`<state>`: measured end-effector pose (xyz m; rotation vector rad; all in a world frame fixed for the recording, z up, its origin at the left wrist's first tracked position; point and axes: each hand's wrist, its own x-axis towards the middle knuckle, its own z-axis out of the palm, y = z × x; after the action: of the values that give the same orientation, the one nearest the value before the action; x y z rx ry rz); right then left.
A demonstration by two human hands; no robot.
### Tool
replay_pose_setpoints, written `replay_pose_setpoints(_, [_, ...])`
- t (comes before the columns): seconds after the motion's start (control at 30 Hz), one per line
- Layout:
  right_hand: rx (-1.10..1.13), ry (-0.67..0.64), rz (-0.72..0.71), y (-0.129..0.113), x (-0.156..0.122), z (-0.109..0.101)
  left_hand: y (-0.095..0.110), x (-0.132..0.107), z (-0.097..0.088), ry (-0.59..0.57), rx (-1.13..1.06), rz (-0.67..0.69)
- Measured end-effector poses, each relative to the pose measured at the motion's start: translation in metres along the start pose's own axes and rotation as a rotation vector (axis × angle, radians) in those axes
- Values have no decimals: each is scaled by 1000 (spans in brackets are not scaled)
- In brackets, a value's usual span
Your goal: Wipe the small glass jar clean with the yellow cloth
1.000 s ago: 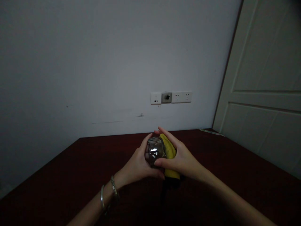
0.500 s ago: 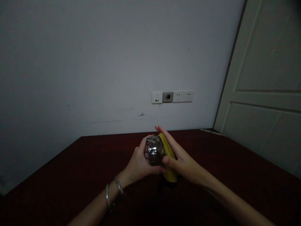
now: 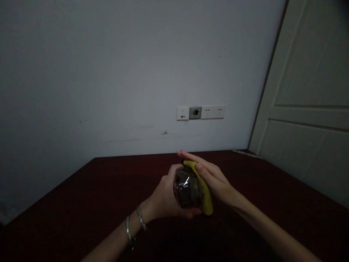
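Near the middle of the view, my left hand [image 3: 166, 194] wraps around a clear, shiny glass [image 3: 187, 189] and holds it tilted above the table. Light glints off its side. A yellow cloth [image 3: 206, 196], apparently folded and with dark edges, lies along the right side of the glass. Against the cloth presses my right hand [image 3: 214, 178], its fingers stretched forward together behind it and its thumb on the near side. Part of the cloth is hidden by the right hand, and the far side of the glass cannot be seen.
A dark red table [image 3: 122, 182] stretches out below the hands to a pale wall [image 3: 122, 72]. White sockets and switches [image 3: 212, 112] sit on the wall. A panelled door [image 3: 308, 91] stands at the right. A thin printed strip [image 3: 247, 154] lies along the table's far right edge.
The glass has turned and come slightly lower and to the right. My right thumb has shifted up from the glass's edge onto the cloth, which now curves more narrowly beside the glass.
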<state>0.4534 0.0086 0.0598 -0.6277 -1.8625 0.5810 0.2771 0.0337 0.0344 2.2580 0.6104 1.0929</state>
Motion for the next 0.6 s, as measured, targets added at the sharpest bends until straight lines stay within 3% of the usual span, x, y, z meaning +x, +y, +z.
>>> replay_pose_setpoints(0.13, [-33,4,-15,-4,0,0,2,0,0,18,25,-15])
replay_pose_setpoints(0.3, [-328,-166,-299,-20,-3,-1,-4,0,1,20,43,-96])
replay_pose_setpoints(0.37, [-371,-187,-338,-21,-2,0,-6,0,1,23,50,-113])
replay_pose_setpoints(0.6, [-160,21,-3,-9,3,2,0,0,1,-47,-40,-78])
